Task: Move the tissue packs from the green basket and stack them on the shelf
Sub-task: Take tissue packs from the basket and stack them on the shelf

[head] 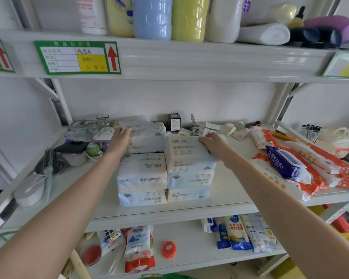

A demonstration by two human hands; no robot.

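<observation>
Two stacks of soft plastic-wrapped white and pale-blue tissue packs are found side by side on the white metal middle shelf (236, 190). The top pack of the left stack (147, 135) is held at its left end by the left hand (120, 135), fingers curled over the edge. The top pack of the right stack (187, 150) is gripped at its right end by the right hand (214, 143). Each pack should be squared flush over those beneath before release. Only a green edge, probably the basket, is seen at the bottom.

– What colours are the tissue packs (142, 174)?
– Cream and pale blue, with grey writing.
– And the shelf (189, 210)?
– White. The price label (77, 57) is green and yellow, with a red arrow.
</observation>
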